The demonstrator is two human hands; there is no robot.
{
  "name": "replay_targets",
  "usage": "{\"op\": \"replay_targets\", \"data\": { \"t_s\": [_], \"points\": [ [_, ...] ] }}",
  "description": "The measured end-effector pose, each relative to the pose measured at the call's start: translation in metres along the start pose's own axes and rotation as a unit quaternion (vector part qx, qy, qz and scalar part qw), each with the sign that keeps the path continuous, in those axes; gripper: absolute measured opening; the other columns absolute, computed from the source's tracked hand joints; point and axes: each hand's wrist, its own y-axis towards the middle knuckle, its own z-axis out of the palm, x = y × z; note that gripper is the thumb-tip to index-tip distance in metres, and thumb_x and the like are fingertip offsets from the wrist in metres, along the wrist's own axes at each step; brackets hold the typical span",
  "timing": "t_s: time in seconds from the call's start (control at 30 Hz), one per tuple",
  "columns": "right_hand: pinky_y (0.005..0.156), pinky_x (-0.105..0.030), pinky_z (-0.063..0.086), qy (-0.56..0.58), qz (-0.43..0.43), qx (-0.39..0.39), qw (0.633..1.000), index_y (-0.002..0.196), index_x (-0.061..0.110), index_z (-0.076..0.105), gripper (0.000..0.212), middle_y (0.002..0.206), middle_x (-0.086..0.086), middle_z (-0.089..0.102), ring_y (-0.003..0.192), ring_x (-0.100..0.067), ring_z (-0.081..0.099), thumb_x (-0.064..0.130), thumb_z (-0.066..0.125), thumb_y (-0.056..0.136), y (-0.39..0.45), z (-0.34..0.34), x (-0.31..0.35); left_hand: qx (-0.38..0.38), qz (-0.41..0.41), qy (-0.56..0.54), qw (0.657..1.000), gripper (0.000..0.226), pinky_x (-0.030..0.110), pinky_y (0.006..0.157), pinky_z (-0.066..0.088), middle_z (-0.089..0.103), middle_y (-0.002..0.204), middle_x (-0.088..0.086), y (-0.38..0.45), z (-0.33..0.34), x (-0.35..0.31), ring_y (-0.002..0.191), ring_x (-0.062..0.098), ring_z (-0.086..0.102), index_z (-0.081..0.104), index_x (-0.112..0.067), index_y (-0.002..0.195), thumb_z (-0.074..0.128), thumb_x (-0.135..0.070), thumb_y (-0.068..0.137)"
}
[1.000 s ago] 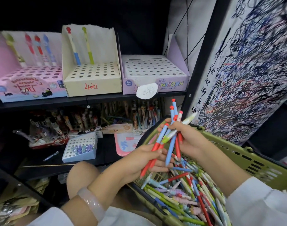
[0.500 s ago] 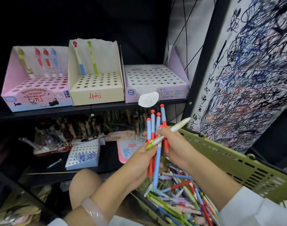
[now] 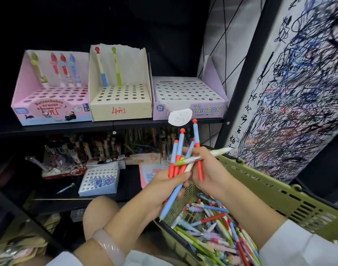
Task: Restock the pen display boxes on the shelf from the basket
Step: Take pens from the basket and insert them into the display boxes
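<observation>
— Where are the pens?
— A bunch of blue-and-red pens [image 3: 178, 162] stands nearly upright above the green basket's [image 3: 275, 191] left rim, red caps up, tips down.
— Who holds them?
— The left hand [image 3: 164, 187] has its fingers curled round the lower barrels. The right hand [image 3: 208, 169] pinches one red-ended pen, plus a pale green-tipped pen [image 3: 202, 156] lying crosswise, pointing right.

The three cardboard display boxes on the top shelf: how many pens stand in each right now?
Pink cardboard display box: 4 pens
Cream cardboard display box marked in red: 2 pens
Lilac cardboard display box printed UNICORN: 0 pens
Total: 6 pens
</observation>
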Motion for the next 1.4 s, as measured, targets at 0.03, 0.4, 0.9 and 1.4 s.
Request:
{"op": "replay_targets", "data": {
  "t_s": [0.03,0.4,0.9,1.4],
  "points": [
    [0.047,-0.027,0.05,0.045,0.005,0.001,0.999,0.114,0.006,0.06,0.034,0.083,-0.011,0.065,0.062,-0.02,0.063,0.022,0.038,0.094,0.002,0.001,0.001,-0.006,0.003,0.007,1.0,0.014,0.02,0.043,0.04,0.057,0.057,0.001,0.0,-0.002,0.001,0.041,0.01,0.045,0.06,-0.008,0.076,0.059,-0.014,0.089],
    [0.07,-0.037,0.057,-0.227,0.034,0.004,0.973,0.115,0.014,0.058,0.025,0.067,-0.009,0.067,0.063,-0.022,0.064,0.012,0.042,0.095,-0.006,-0.005,-0.001,-0.125,0.073,0.01,0.989,0.012,0.021,0.042,0.043,0.057,0.054,-0.005,-0.003,-0.034,-0.006,0.04,0.009,0.047,0.054,-0.009,0.091,0.05,-0.02,0.095],
    [0.078,-0.025,0.054,-0.253,0.008,0.131,0.959,0.112,0.026,0.06,0.038,0.094,0.003,0.07,0.091,-0.01,0.066,0.002,0.048,0.085,0.0,0.043,-0.016,-0.293,0.13,-0.005,0.947,0.028,0.017,0.039,0.036,0.045,0.036,-0.009,-0.004,-0.052,-0.029,0.034,0.004,0.041,0.051,-0.014,0.064,0.061,-0.023,0.088],
    [0.052,-0.029,0.036,-0.631,-0.066,0.168,0.754,0.099,0.021,0.036,0.012,0.078,-0.003,0.052,0.064,-0.019,0.045,0.013,0.044,0.093,0.036,0.086,0.005,-0.265,0.16,-0.022,0.951,0.014,0.018,0.036,0.037,0.065,0.056,-0.003,-0.026,-0.109,-0.06,0.035,0.007,0.039,0.057,-0.01,0.086,0.059,-0.024,0.09]
  ]
}}
